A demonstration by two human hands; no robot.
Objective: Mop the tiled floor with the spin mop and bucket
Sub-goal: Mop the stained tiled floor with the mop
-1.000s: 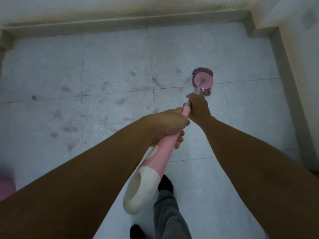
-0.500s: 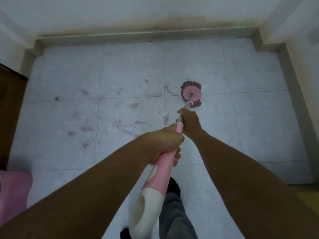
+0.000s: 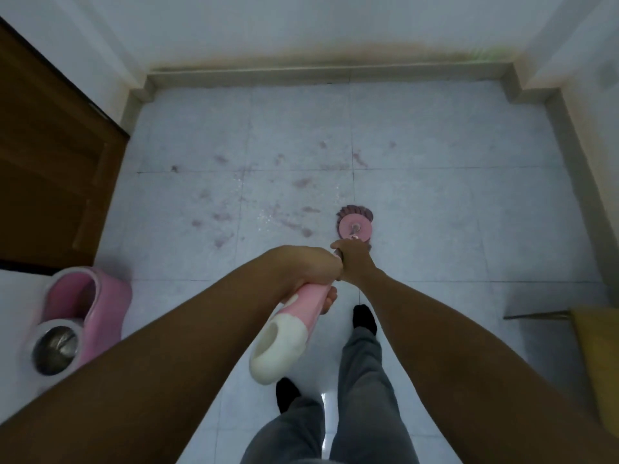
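I hold a spin mop with both hands. My left hand (image 3: 313, 271) grips the thick pink handle (image 3: 303, 304), whose white end cap (image 3: 278, 349) points back at me. My right hand (image 3: 353, 261) grips the thin shaft just ahead of it. The round pink mop head (image 3: 355, 226) with dark fringe rests flat on the white tiled floor (image 3: 435, 212), right of a patch of purplish stains (image 3: 254, 209). The pink spin bucket (image 3: 77, 313) with its steel basket stands at the lower left.
A brown wooden door (image 3: 50, 169) is on the left, a grey skirting (image 3: 318, 73) runs along the far wall and a wall lies to the right. A yellow object (image 3: 599, 356) sits at the right edge. My feet in dark socks (image 3: 363, 318) stand below the hands.
The mop head has been pulled back toward me across the tiles. The view has drawn back, so the door and the bucket have come into sight at the left.
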